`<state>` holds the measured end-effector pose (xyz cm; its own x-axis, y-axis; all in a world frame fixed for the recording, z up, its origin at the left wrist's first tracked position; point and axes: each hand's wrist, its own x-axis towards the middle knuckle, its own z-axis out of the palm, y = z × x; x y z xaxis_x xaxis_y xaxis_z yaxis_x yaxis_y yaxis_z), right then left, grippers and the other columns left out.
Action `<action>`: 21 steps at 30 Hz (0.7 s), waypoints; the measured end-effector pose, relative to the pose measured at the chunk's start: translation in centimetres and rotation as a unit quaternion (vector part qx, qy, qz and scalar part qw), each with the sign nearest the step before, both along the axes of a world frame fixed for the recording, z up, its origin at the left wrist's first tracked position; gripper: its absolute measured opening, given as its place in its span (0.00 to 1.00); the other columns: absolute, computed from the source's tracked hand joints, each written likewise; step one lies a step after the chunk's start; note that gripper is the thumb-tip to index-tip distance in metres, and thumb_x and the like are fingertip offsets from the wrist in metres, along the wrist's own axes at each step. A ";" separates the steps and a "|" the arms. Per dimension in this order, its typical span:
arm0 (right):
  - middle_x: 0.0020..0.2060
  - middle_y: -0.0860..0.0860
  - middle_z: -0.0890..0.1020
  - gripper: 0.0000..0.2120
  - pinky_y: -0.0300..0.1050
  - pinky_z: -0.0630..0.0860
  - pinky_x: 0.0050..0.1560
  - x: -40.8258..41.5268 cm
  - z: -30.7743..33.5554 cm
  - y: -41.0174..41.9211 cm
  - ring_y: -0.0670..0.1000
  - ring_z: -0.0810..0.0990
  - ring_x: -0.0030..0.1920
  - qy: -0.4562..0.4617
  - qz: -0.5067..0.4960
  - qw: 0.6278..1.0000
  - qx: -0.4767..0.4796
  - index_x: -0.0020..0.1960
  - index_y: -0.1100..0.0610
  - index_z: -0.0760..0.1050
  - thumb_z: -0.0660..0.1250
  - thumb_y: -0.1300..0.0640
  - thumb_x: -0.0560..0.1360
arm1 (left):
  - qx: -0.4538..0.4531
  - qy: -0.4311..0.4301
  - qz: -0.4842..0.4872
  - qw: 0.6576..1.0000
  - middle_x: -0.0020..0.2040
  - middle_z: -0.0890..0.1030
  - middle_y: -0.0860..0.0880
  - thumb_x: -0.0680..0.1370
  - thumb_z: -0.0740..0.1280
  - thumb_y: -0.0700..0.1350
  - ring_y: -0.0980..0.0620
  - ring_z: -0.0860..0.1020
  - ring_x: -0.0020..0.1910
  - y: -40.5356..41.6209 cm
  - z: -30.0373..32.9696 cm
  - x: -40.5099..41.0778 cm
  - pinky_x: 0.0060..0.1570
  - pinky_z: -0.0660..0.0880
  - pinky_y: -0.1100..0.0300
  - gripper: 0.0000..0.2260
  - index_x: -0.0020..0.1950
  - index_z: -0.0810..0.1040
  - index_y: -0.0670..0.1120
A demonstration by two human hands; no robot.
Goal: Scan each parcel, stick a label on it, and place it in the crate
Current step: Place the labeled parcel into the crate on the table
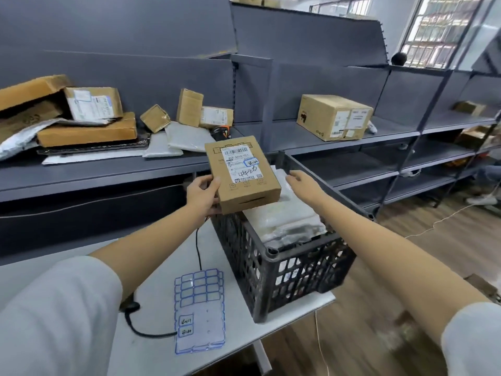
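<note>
Cardboard parcel (pixel 242 173), its printed label and a small blue-edged sticker (pixel 250 162) facing up, sits in my left hand (pixel 204 194), gripped at its left edge above the black crate's (pixel 273 272) near corner. My right hand (pixel 303 180) hovers released just beside it, over white bags (pixel 284 215) filling the crate. Label sheets (pixel 200 310) lie on the worktop (pixel 151 348).

A parcel sorting room in a small warehouse

Long grey metal shelves (pixel 339 137) ran along the wall, and on them lay cardboard parcels (pixel 334 116) with printed shipping labels and some white mailer bags (pixel 187 137). A black plastic crate (pixel 284 267) with packages stood on a white table (pixel 151 348), beside a sheet of blue-edged stickers (pixel 200 310). The floor was wood.
</note>
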<state>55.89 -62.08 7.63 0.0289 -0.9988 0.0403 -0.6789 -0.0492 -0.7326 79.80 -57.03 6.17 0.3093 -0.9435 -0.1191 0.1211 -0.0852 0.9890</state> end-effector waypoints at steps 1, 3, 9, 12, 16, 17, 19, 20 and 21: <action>0.72 0.54 0.68 0.23 0.49 0.63 0.69 -0.4 0.5 -0.7 0.55 0.66 0.71 -0.013 -0.006 1.000 0.003 0.74 0.57 0.62 0.54 0.49 0.82 | -0.002 0.002 -0.011 1.000 0.60 0.78 0.44 0.79 0.65 0.47 0.49 0.81 0.41 -1.0 0.1 -0.6 0.31 0.80 0.53 0.16 0.66 0.71 0.48; 0.64 0.57 0.75 0.21 0.49 0.69 0.63 -1.0 1.1 -2.4 0.57 0.73 0.64 -0.048 -0.018 0.999 0.005 0.69 0.62 0.69 0.54 0.51 0.81 | -0.004 0.006 -0.033 0.999 0.56 0.80 0.45 0.79 0.65 0.47 0.50 0.81 0.40 -2.9 0.2 -1.6 0.30 0.80 0.54 0.16 0.65 0.71 0.48; 0.50 0.58 0.83 0.19 0.51 0.76 0.56 -1.3 0.9 -5.8 0.53 0.77 0.46 -0.244 -0.007 0.963 0.112 0.56 0.55 0.76 0.53 0.44 0.81 | 0.006 0.008 -0.109 0.994 0.54 0.79 0.45 0.79 0.65 0.47 0.48 0.81 0.43 -7.0 0.3 -3.4 0.39 0.81 0.47 0.16 0.66 0.70 0.46; 0.45 0.47 0.86 0.15 0.44 0.80 0.44 -1.9 0.8 -7.2 0.49 0.84 0.44 -0.283 -0.004 0.950 0.132 0.53 0.47 0.77 0.56 0.40 0.79 | 0.011 -0.006 -0.132 0.991 0.54 0.79 0.44 0.78 0.66 0.48 0.45 0.81 0.46 -8.3 0.4 -3.9 0.41 0.81 0.44 0.18 0.66 0.70 0.45; 0.48 0.48 0.85 0.17 0.40 0.78 0.32 -3.0 0.3 -9.0 0.47 0.84 0.40 -0.266 0.015 0.954 0.135 0.62 0.52 0.74 0.64 0.44 0.77 | 0.026 -0.018 -0.153 0.988 0.55 0.79 0.43 0.78 0.66 0.47 0.43 0.81 0.48 -9.9 0.3 -4.2 0.39 0.80 0.49 0.18 0.66 0.69 0.44; 0.48 0.48 0.85 0.18 0.41 0.79 0.34 -3.4 0.1 -9.6 0.47 0.84 0.42 -0.263 0.023 0.954 0.142 0.63 0.51 0.73 0.66 0.45 0.76 | 0.030 -0.024 -0.153 0.988 0.57 0.79 0.43 0.78 0.67 0.46 0.43 0.81 0.49 -10.2 0.1 -4.2 0.42 0.80 0.49 0.18 0.66 0.69 0.44; 0.49 0.47 0.86 0.20 0.44 0.80 0.39 -4.4 -0.4 -10.6 0.48 0.84 0.47 -0.255 0.036 0.954 0.155 0.63 0.49 0.73 0.69 0.44 0.74 | 0.029 -0.043 -0.138 0.989 0.60 0.78 0.43 0.77 0.68 0.45 0.45 0.79 0.53 -11.1 -0.4 -4.4 0.49 0.79 0.48 0.18 0.65 0.70 0.44; 0.49 0.47 0.86 0.21 0.45 0.81 0.41 -4.9 -0.6 -11.2 0.49 0.84 0.49 -0.249 0.041 0.954 0.161 0.63 0.48 0.73 0.71 0.43 0.72 | 0.020 -0.056 -0.122 0.991 0.60 0.77 0.45 0.77 0.68 0.43 0.46 0.78 0.55 -11.5 -0.5 -4.5 0.52 0.78 0.50 0.18 0.65 0.71 0.43; 0.49 0.46 0.86 0.22 0.46 0.81 0.42 -5.4 -0.9 -11.7 0.49 0.84 0.50 -0.240 0.048 0.955 0.168 0.62 0.48 0.73 0.72 0.43 0.71 | 0.004 -0.071 -0.101 0.992 0.60 0.76 0.46 0.76 0.69 0.42 0.49 0.76 0.56 -11.9 -0.6 -4.6 0.54 0.76 0.51 0.18 0.65 0.72 0.42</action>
<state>50.50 -73.83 6.75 0.1793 -0.9513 -0.2509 -0.2642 0.1991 -0.9437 75.23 -68.94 5.55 0.1286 -0.9871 -0.0957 -0.0402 -0.1016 0.9940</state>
